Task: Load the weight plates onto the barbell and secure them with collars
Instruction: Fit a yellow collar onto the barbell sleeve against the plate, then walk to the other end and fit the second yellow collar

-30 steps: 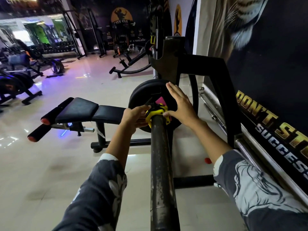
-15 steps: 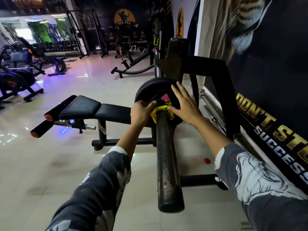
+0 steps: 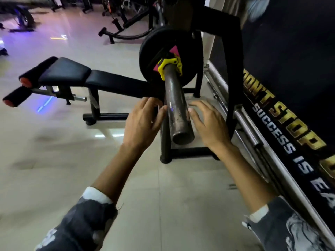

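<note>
A black weight plate (image 3: 188, 57) with a pink label sits on the worn steel barbell sleeve (image 3: 176, 109), which points toward me. A yellow collar (image 3: 170, 67) clamps the sleeve right against the plate. My left hand (image 3: 143, 122) hovers at the left side of the sleeve near its end, fingers spread and holding nothing. My right hand (image 3: 208, 124) is at the right side of the sleeve, fingers apart, its thumb at the metal. Both hands are well back from the collar.
A black padded bench (image 3: 76, 77) with red-capped rollers lies to the left. The black rack frame (image 3: 233, 73) stands right of the plate, its base bar (image 3: 188, 153) on the tiled floor. A banner wall (image 3: 290, 124) runs along the right. Other gym machines stand far back.
Both hands have let go of the collar and plate and drawn back along the sleeve toward its end. The camera has tilted down and closer.
</note>
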